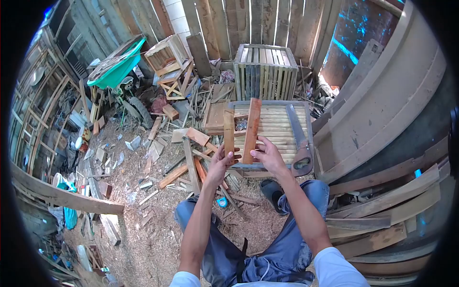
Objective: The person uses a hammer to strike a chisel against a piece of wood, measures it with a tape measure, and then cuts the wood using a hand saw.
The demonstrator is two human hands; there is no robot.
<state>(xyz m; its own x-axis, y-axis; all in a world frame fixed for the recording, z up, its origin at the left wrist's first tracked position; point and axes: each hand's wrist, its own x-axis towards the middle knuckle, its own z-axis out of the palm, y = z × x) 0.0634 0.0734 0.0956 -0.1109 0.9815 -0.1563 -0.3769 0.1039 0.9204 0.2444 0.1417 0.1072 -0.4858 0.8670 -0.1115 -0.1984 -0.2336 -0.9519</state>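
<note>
My left hand (221,161) is closed round the lower end of a narrow wooden strip (229,128) that stands nearly upright. In my right hand (268,155) is a second, redder wooden piece (252,128), gripped near its lower end and leaning slightly right. The two pieces are side by side with a gap between them, above a low slatted bench (277,143). Through that gap shows a small compartment of nails or similar bits (241,125), partly hidden. A handsaw (297,134) lies on the bench's right side, its handle towards me.
A slatted crate (265,71) stands behind the bench. Wood offcuts (174,176) and a blue tape measure (222,202) lie on the sawdust-covered floor. A green wheelbarrow (119,67) is at the back left, and stacked boards (382,215) lie to my right.
</note>
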